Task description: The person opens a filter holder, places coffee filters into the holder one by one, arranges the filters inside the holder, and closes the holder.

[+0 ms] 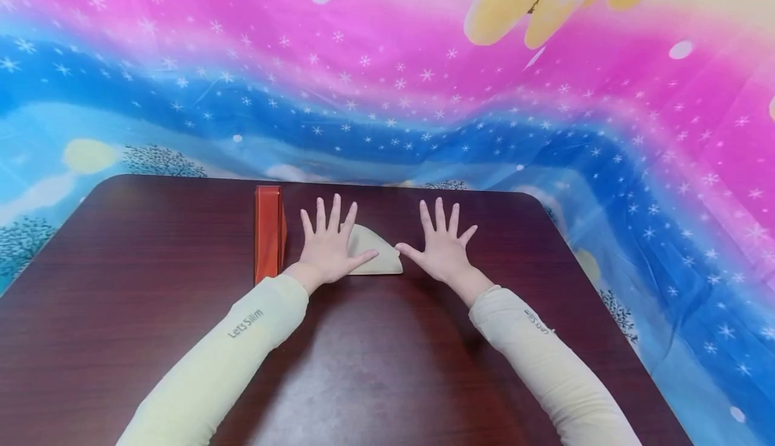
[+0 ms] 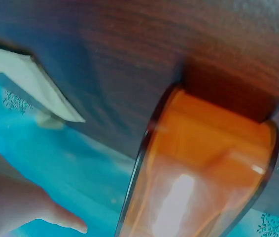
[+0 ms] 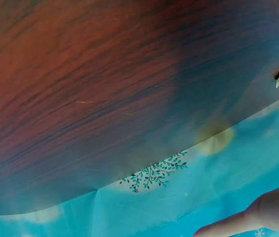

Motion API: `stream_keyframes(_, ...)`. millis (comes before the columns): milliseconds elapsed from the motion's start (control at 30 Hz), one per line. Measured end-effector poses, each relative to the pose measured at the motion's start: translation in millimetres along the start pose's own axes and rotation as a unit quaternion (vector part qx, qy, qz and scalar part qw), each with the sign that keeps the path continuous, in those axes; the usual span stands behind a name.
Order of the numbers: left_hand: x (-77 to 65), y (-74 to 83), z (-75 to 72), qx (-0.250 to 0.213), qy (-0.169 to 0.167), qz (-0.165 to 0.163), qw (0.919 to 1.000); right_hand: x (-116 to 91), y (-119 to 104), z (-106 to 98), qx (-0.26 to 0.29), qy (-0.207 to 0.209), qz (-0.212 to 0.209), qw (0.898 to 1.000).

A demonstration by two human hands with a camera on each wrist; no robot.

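My left hand point(image 1: 327, 247) is held over the table, palm down with its fingers spread. In the head view its thumb and index finger overlap a cream, fan-shaped piece point(image 1: 380, 257), which looks like a folded paper coffee filter. My right hand point(image 1: 445, 247) is spread the same way to the right, its thumb tip at the piece's right corner in that view. Both hands hold nothing. Just left of the left hand stands a translucent orange holder point(image 1: 268, 231) with dark edges; it looms close in the left wrist view, where the cream piece point(image 2: 38, 84) lies apart from it.
The dark wood-grain table point(image 1: 375, 379) has rounded far corners. Behind it and along the right side hangs a pink and blue cloth point(image 1: 272, 62) with snowflakes. Pale sleeves point(image 1: 242, 338) cover both forearms.
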State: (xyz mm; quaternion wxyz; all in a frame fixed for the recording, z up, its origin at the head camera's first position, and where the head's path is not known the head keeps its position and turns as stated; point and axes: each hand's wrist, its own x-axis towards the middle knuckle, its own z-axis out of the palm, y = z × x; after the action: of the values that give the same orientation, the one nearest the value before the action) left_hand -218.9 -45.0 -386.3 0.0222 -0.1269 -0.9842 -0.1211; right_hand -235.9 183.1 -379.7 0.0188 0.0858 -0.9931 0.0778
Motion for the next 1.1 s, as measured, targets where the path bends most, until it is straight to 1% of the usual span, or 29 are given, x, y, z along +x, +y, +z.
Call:
stream_keyframes(133, 3.6, -2.6, -12.7, 0.005, 0.030, 0.005, 0.9995, 1, 0, -1, 0.002, 0.004, 0.001, 1.000)
stream_keyframes(267, 4.9, -6.8, -33.8, 0.005, 0.064, 0.013, 0.9978, 0, 0, -3, 0.006, 0.012, -0.001, 1.000)
stream_keyframes(333, 4.0, -10.9, -44.2, 0.006, 0.077, 0.009, 0.9970, -1, 0, -4, 0.005, 0.017, -0.004, 1.000)
stream_keyframes(400, 2.4, -17.0, -53.7, 0.002, 0.080, 0.000, 0.9968, -3, 0, -4, 0.004, 0.022, -0.007, 1.000)
stream_keyframes(500, 0.2, -30.6, -63.0, -0.006, 0.078, -0.021, 0.9967, -5, 1, -4, 0.003, 0.030, -0.016, 0.999)
stream_keyframes(600, -2.0, -46.3, -68.3, -0.029, 0.070, -0.041, 0.9963, -7, 1, -3, 0.002, 0.043, -0.025, 0.999)
stream_keyframes(700, -4.0, -62.6, -71.2, -0.057, 0.068, -0.055, 0.9945, -8, 0, -2, -0.005, 0.056, -0.036, 0.998)
stream_keyframes(767, -5.4, -72.2, -72.0, -0.067, 0.066, -0.064, 0.9935, -10, -1, -1, -0.008, 0.063, -0.044, 0.997)
stream_keyframes(833, -6.8, -80.3, -72.2, -0.063, 0.064, -0.066, 0.9938, -11, -3, 0, -0.010, 0.066, -0.051, 0.997)
stream_keyframes(933, -7.2, -87.6, -72.8, -0.042, 0.053, -0.061, 0.9958, -12, -5, -1, -0.012, 0.075, -0.061, 0.995)
stream_keyframes(1000, -6.4, -90.0, -73.2, -0.029, 0.048, -0.054, 0.9970, -12, -8, -2, -0.010, 0.084, -0.068, 0.994)
stream_keyframes(1100, -5.1, -90.2, -74.5, -0.028, 0.046, -0.047, 0.9975, -12, -12, -4, -0.008, 0.097, -0.080, 0.992)
